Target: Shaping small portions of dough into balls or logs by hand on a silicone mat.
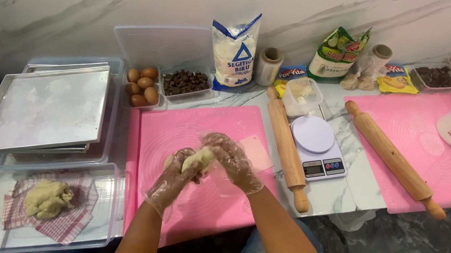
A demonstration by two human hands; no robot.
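Both my hands wear clear plastic gloves and meet above a pink silicone mat. A small pale lump of dough is pressed between them. My left hand cups it from below and the left. My right hand covers it from the right, fingers curled over the top. A pale pink scraper card lies on the mat just right of my hands.
A clear tub at the near left holds a larger dough mass on a checked cloth. Stacked metal trays, eggs, chocolate chunks, a flour bag, two rolling pins, a white scale and a second pink mat are around.
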